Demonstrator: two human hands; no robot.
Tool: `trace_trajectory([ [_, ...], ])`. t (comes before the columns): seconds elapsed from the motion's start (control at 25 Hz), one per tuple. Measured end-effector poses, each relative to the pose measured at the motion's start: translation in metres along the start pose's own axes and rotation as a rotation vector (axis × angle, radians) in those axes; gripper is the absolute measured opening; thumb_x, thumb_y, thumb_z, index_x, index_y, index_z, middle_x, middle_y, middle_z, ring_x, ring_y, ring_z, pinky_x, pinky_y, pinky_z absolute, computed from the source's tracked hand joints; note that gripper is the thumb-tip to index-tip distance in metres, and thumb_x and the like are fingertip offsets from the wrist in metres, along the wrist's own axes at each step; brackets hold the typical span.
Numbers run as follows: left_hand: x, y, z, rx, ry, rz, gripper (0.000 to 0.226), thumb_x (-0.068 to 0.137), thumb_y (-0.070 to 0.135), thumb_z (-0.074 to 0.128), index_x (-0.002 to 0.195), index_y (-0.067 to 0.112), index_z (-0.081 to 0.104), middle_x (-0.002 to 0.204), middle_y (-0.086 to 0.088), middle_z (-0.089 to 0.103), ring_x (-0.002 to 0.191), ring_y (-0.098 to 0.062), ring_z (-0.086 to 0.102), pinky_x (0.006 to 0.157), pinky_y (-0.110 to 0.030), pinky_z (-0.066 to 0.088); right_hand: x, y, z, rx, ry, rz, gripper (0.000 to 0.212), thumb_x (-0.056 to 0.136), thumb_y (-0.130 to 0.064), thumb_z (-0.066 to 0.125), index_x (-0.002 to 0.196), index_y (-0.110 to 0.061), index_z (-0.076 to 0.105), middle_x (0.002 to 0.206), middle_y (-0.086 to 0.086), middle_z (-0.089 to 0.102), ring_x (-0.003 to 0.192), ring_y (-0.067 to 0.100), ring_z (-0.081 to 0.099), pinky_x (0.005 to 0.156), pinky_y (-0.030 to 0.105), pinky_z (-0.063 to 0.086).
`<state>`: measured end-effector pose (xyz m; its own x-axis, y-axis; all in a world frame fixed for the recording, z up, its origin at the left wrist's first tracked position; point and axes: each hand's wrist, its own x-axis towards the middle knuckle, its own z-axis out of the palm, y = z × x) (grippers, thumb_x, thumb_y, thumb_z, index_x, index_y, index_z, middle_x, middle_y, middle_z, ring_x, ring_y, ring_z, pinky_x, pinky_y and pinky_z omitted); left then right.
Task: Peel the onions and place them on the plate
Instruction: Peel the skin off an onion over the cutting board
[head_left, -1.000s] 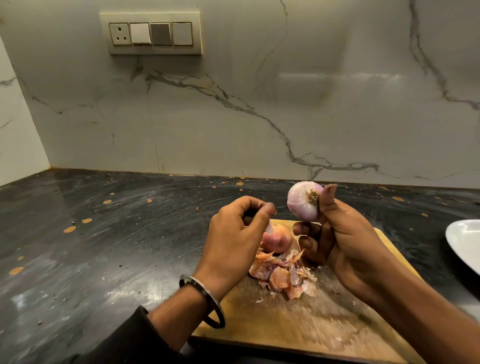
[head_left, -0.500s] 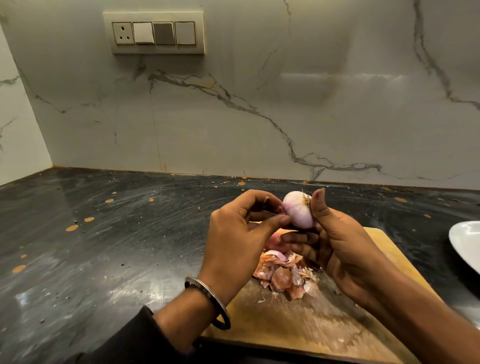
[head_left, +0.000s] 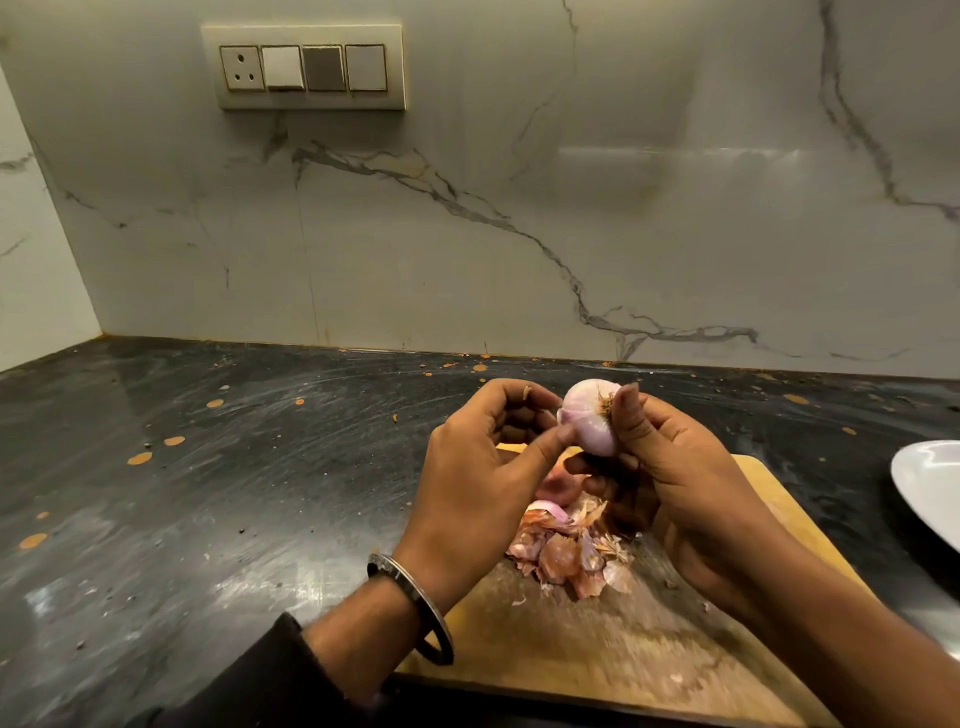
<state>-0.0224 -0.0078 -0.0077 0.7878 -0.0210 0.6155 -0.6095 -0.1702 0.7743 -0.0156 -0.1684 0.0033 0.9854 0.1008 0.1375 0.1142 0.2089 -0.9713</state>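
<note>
My right hand (head_left: 675, 478) grips a pale pink onion (head_left: 589, 415) above the wooden cutting board (head_left: 649, 649), thumb pressed near its dry root end. My left hand (head_left: 483, 467) has its thumb and fingers curled against the onion's left side, pinching at its skin. Under the hands a second, reddish onion (head_left: 558, 483) lies on the board, mostly hidden. A heap of peeled skins (head_left: 566, 551) sits in front of it. The white plate (head_left: 930, 493) is at the right edge, partly cut off.
The dark stone counter (head_left: 208, 493) stretches left and behind the board, flecked with orange spots. A marble wall with a switch panel (head_left: 306, 67) rises at the back. A metal bangle (head_left: 415, 608) circles my left wrist.
My left hand moved from above the board up to the onion and took hold of its skin. The right hand lowered the onion slightly and turned it.
</note>
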Motion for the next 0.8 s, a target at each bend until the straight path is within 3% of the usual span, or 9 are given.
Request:
trace_trajectory([
  [0.24, -0.0020, 0.0001, 0.0004, 0.100, 0.078, 0.045, 0.021, 0.076, 0.018, 0.081, 0.093, 0.024, 0.070, 0.087, 0.011, 0.070, 0.086, -0.005, 0.068, 0.070, -0.017, 0.057, 0.0006, 0.0011, 0.0012, 0.042, -0.072, 0.016, 0.055, 0.082, -0.050, 0.056, 0.107, -0.002, 0.066, 0.082, 0.015, 0.076, 0.065, 0.022, 0.074, 0.054, 0.022, 0.057],
  [0.48, -0.0036, 0.0009, 0.0015, 0.178, 0.076, 0.114, 0.017, 0.078, 0.014, 0.081, 0.090, 0.020, 0.070, 0.087, 0.010, 0.069, 0.086, -0.005, 0.067, 0.066, -0.013, 0.054, 0.0046, 0.0054, -0.0005, 0.037, -0.074, 0.015, 0.055, 0.083, -0.048, 0.060, 0.107, 0.001, 0.066, 0.085, 0.020, 0.075, 0.069, 0.027, 0.075, 0.064, 0.032, 0.063],
  [0.64, -0.0042, 0.0003, 0.0034, 0.220, 0.015, 0.126, 0.009, 0.085, 0.017, 0.075, 0.089, 0.016, 0.067, 0.088, 0.008, 0.065, 0.085, -0.009, 0.065, 0.063, -0.020, 0.055, 0.0040, 0.0049, -0.0003, 0.039, -0.056, 0.006, 0.056, 0.077, -0.051, 0.064, 0.101, 0.000, 0.068, 0.084, 0.018, 0.075, 0.069, 0.026, 0.074, 0.061, 0.029, 0.062],
  [0.8, -0.0034, 0.0003, 0.0031, 0.097, 0.009, 0.046, 0.009, 0.086, 0.021, 0.073, 0.091, 0.016, 0.067, 0.084, 0.005, 0.068, 0.078, -0.011, 0.070, 0.062, -0.021, 0.057, 0.0014, 0.0023, -0.0011, 0.001, 0.002, -0.032, 0.052, 0.077, -0.049, 0.063, 0.112, -0.011, 0.066, 0.092, 0.011, 0.077, 0.075, 0.021, 0.075, 0.055, 0.022, 0.056],
])
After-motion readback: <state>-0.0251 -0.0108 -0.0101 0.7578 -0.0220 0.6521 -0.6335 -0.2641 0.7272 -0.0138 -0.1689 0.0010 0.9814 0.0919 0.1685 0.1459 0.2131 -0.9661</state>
